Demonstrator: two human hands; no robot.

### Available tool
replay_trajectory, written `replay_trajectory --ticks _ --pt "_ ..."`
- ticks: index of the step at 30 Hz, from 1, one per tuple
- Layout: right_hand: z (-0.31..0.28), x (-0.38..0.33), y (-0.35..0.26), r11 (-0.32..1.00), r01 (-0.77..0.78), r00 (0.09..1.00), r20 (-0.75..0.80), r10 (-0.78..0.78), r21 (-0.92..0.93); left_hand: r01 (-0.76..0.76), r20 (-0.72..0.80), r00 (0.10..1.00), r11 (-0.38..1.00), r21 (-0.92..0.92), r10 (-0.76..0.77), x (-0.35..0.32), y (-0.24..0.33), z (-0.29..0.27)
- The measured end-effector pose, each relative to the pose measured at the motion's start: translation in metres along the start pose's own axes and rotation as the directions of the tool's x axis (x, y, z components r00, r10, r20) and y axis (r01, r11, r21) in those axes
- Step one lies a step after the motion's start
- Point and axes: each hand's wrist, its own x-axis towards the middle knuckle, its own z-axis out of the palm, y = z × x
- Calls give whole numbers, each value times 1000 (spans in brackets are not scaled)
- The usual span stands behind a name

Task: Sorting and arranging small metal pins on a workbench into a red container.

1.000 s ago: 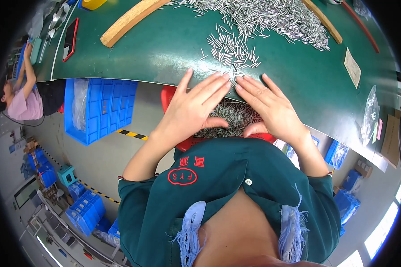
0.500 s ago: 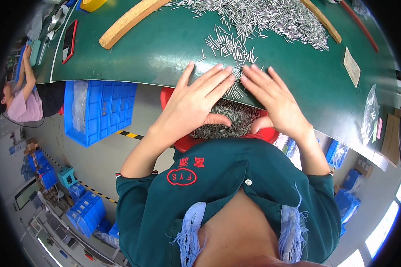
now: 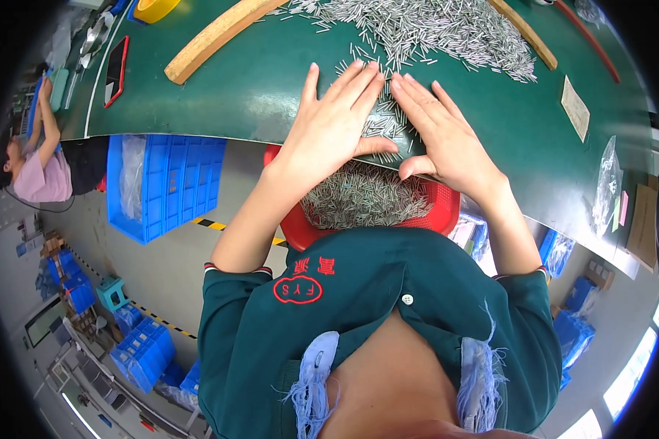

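Note:
My left hand (image 3: 328, 123) lies on the green tabletop with its fingers stretched out and pointing away from me. Beside it my right hand (image 3: 441, 133) is also flat, fingers extended, thumb toward the table edge. Between the two palms runs a strip of small metal pins (image 3: 388, 121), partly covered by my fingers. A large heap of the same silvery pins (image 3: 447, 33) spreads farther back on the table. Just below the near edge, against my body, a red plastic basket (image 3: 442, 208) holds a mass of pins (image 3: 366, 197).
Wooden bars (image 3: 220, 38) flank the heap. A red-edged phone (image 3: 116, 72) and a yellow roll (image 3: 154, 9) lie at the left. A paper slip (image 3: 575, 110) and a plastic bag (image 3: 606, 186) are at the right. Blue crates (image 3: 183, 179) stand below; another person (image 3: 44, 168) is far left.
Both hands have moved away from me, farther onto the table toward the heap. More of the pins in the basket now shows, and pins now lie between my palms.

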Motion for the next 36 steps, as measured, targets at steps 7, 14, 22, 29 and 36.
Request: replay_trajectory --ticks 7,14,22,29,36 --pt "-6 -4 -1 999 33 998 55 -35 36 -53 68 996 995 -90 59 -11 -1 -14" --pt "4 6 2 999 45 997 60 -44 -21 -42 -15 999 996 -84 41 -6 -15 3" --pt "0 -3 2 1000 29 999 22 -29 -5 -80 -12 997 988 -132 79 8 -14 1" --pt "-9 -18 3 1000 -9 995 100 7 23 -45 120 991 987 -155 64 -13 -10 -19" --pt "1 -11 3 999 -4 999 42 5 -32 34 3 999 999 -27 -34 -16 -26 -4"
